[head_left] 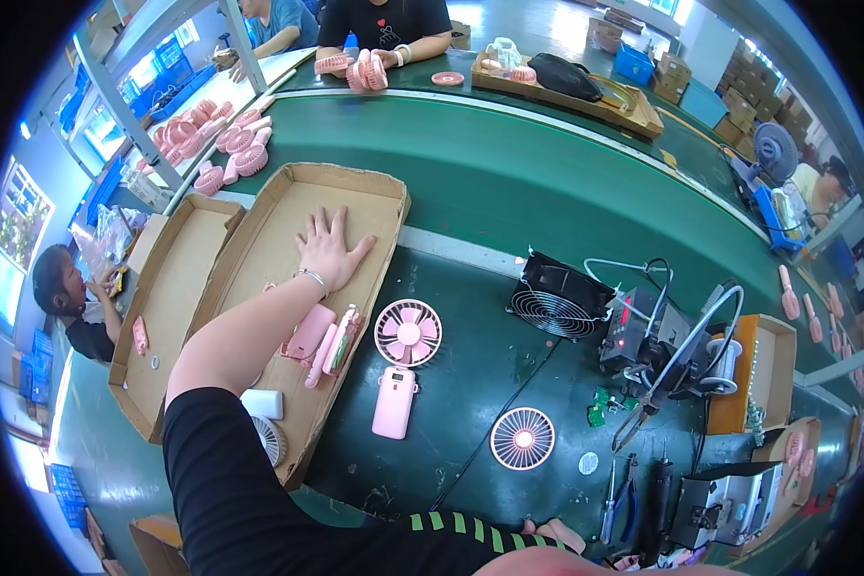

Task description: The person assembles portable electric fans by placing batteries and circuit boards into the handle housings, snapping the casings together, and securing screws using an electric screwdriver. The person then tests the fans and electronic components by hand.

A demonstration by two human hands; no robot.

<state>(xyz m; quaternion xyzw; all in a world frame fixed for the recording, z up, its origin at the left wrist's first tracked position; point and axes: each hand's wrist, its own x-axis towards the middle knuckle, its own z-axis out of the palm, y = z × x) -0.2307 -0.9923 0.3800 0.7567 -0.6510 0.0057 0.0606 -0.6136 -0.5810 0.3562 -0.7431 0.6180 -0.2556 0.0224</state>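
Note:
My left hand [331,254] lies with fingers spread in the far part of a shallow cardboard tray [288,197], holding nothing. Nearer in that tray are pink fan housing parts [312,334], one with a green circuit board showing. A white piece [262,403] and a round fan grille [269,440] sit by my sleeve. To the tray's right, a pink fan head with blades [409,333] lies above a pink handle [395,403]. Skin-coloured fingers, apparently my right hand [555,534], barely show at the lower edge, mostly hidden by my sleeve.
A round grille [523,439], black cooling fan [557,300], soldering station [638,331], pliers [626,501] and screwdriver [609,504] stand or lie on the right. Another cardboard tray [168,317] is at left. Beyond the green conveyor belt [509,163], a person handles pink fans [367,72].

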